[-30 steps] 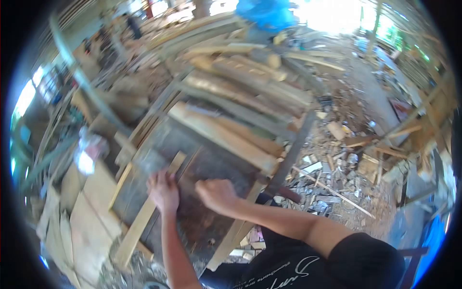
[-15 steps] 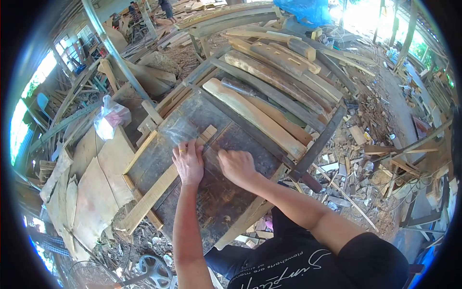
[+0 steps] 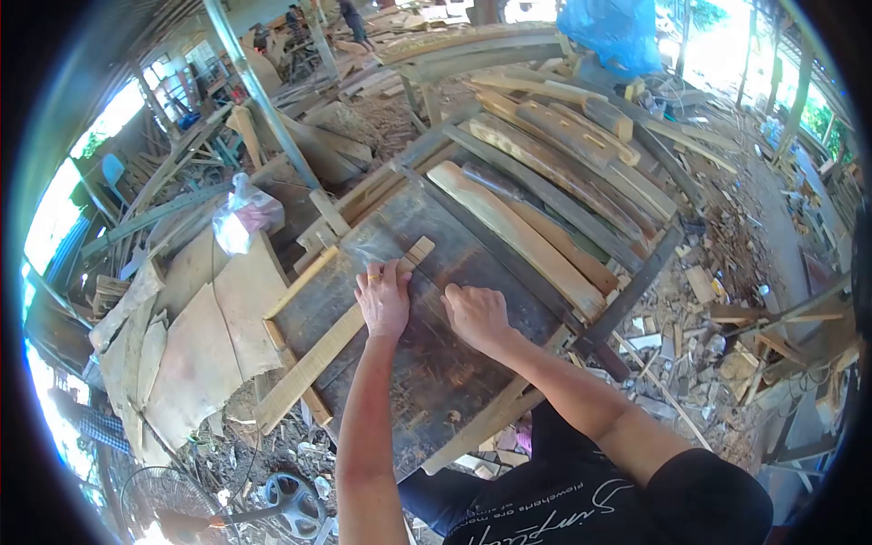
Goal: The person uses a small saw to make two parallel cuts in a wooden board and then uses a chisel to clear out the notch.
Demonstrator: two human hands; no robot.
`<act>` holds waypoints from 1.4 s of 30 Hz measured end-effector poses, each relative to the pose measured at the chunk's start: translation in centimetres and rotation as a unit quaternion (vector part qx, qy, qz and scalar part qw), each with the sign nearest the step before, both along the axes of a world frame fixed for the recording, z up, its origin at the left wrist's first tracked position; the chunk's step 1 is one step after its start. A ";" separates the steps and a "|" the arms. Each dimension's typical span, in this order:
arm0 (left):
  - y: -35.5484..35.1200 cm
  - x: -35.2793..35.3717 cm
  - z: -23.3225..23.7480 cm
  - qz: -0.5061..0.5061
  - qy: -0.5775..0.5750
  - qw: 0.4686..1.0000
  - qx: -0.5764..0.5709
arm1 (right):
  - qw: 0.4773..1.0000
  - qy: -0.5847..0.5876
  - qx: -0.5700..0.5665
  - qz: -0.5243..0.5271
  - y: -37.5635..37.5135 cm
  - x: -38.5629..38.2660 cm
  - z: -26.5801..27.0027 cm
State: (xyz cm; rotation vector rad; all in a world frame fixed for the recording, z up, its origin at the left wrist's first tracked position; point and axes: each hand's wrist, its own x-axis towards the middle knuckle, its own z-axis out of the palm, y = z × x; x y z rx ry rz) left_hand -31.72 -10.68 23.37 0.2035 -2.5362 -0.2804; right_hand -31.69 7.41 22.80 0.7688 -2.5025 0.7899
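Observation:
A long, pale wooden strip [image 3: 320,365] lies slantwise over the dark tabletop [image 3: 413,377], its near end sticking out past the table's left edge. My left hand [image 3: 385,302], with a ring on one finger, grips the strip close to its far end, where dark cross lines mark the wood. To the right, my right hand [image 3: 479,314] is closed like a fist just above the tabletop, apart from the strip. Whatever its fingers may hold is hidden.
Several wooden boards [image 3: 518,232] lie side by side on the frame beyond the tabletop. A plastic bag [image 3: 243,216] sits at left above torn sheets [image 3: 200,341]. Wood scraps [image 3: 699,282] cover the ground at right; a fan [image 3: 173,500] stands lower left.
The whole view has shifted, so the table and both hands appear farther right and slightly lower. My left hand stays on the strip, and my right hand remains closed beside it.

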 end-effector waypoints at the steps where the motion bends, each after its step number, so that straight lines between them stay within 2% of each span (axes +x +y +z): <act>1: -0.8 -0.7 0.1 0.008 0.008 1.000 -0.002 | 1.000 0.007 0.006 -0.004 -0.6 -0.6 0.1; 4: -3.6 -2.8 -0.1 -0.015 0.048 0.998 -0.028 | 0.999 0.037 -0.018 -0.005 -3.1 -3.0 -0.2; 10: -6.4 -5.9 0.6 0.020 0.022 1.000 -0.001 | 0.999 0.046 -0.007 0.012 -6.4 -7.2 0.6; 16: -6.2 -5.0 3.0 -0.010 -0.003 1.000 0.007 | 0.997 0.041 -0.029 0.059 -5.0 -6.9 1.7; 19: -6.7 -5.6 2.3 -0.008 -0.028 0.999 -0.012 | 0.998 0.016 -0.010 0.062 -5.2 -7.2 1.4; 23: -5.3 -5.5 4.7 0.017 -0.023 0.999 0.015 | 0.996 0.031 -0.034 0.082 -4.5 -7.0 1.7; 25: -5.2 -5.7 5.9 -0.013 -0.069 0.997 -0.006 | 0.998 0.030 -0.022 0.040 -4.4 -6.7 1.7; 29: -6.9 -7.2 3.9 -0.043 -0.059 0.997 -0.016 | 1.000 0.020 -0.007 0.017 -5.1 -6.6 1.8; 31: -7.8 -7.1 1.4 -0.057 0.032 0.998 0.025 | 0.999 0.025 0.014 0.020 -5.4 -6.6 1.3; 34: -8.0 -6.7 1.1 -0.056 0.048 0.996 0.047 | 0.999 0.031 -0.012 0.022 -5.4 -6.2 1.1; 42: -8.6 -7.7 1.5 -0.039 0.048 0.994 0.094 | 0.999 0.016 0.024 0.024 -7.4 -7.9 1.4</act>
